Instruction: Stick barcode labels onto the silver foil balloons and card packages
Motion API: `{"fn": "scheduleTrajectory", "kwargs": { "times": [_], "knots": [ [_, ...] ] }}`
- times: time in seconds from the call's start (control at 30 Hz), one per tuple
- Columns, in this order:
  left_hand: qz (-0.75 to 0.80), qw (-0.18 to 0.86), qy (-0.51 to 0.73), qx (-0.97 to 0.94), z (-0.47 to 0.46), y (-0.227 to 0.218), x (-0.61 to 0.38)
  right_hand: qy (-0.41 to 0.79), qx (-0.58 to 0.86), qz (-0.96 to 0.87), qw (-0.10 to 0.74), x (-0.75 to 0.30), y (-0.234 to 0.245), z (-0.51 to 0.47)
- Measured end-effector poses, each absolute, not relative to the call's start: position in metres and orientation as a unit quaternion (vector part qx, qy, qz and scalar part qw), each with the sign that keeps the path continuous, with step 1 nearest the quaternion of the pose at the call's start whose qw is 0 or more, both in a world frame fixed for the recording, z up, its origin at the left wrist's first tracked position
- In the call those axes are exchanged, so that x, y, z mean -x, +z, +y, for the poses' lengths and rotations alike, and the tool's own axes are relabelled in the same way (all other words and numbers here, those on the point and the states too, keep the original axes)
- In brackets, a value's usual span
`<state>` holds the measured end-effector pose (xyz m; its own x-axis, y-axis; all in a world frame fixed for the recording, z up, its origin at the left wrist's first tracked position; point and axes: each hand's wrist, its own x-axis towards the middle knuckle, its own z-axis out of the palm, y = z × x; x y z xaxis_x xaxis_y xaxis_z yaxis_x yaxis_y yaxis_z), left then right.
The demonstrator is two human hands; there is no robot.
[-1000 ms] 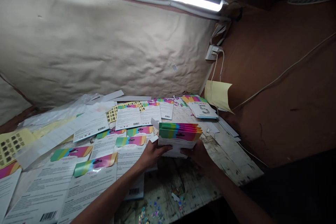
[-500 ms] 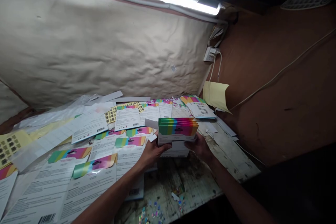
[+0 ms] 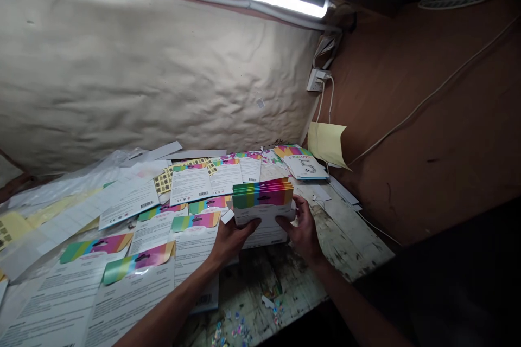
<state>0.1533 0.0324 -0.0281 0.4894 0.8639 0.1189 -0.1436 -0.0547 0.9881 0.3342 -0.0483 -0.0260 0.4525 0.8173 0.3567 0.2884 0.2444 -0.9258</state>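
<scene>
Both of my hands hold one stack of white cards with rainbow-striped tops (image 3: 263, 203), standing on edge over the worn table (image 3: 350, 249). My left hand (image 3: 230, 238) grips the stack's lower left side with its fingers curled on it. At the stack's lower right, my right hand (image 3: 302, 229) has its thumb on the front and fingers wrapped behind. More of the same cards (image 3: 134, 268) lie flat in overlapping rows to the left of my hands.
A pile of packets marked with a 5 (image 3: 306, 164) lies at the back right, beside a yellow sheet (image 3: 326, 142) on the brown wall. Sticker sheets (image 3: 169, 179) and plastic film (image 3: 77, 184) lie at the back left. Confetti bits (image 3: 236, 328) dot the table's near edge.
The stack has been squared up and drawn slightly left and nearer between my hands; my right hand has slid from beneath it up its right side. The view has shifted to the right.
</scene>
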Motion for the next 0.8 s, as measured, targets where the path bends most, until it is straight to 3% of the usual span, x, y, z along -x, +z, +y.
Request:
{"fn": "scheduleTrajectory", "kwargs": {
  "times": [0.07, 0.17, 0.33, 0.53, 0.8],
  "knots": [
    [0.305, 0.61, 0.417, -0.601, 0.031, -0.028, -0.153, 0.117, 0.618, -0.439, 0.642, -0.325, -0.029, -0.052],
    [0.294, 0.612, 0.424, -0.599, 0.03, -0.029, -0.152, 0.069, 0.623, -0.417, 0.658, -0.313, -0.033, -0.057],
    [0.276, 0.624, 0.416, -0.601, 0.029, -0.029, -0.153, -0.012, 0.649, -0.487, 0.584, -0.31, -0.033, -0.066],
    [0.287, 0.618, 0.399, -0.614, 0.027, -0.032, -0.153, 0.138, 0.62, -0.431, 0.64, -0.315, -0.036, -0.078],
    [0.279, 0.635, 0.393, -0.603, 0.03, -0.036, -0.153, 0.144, 0.624, -0.486, 0.595, -0.313, -0.039, -0.087]
  ]
}}
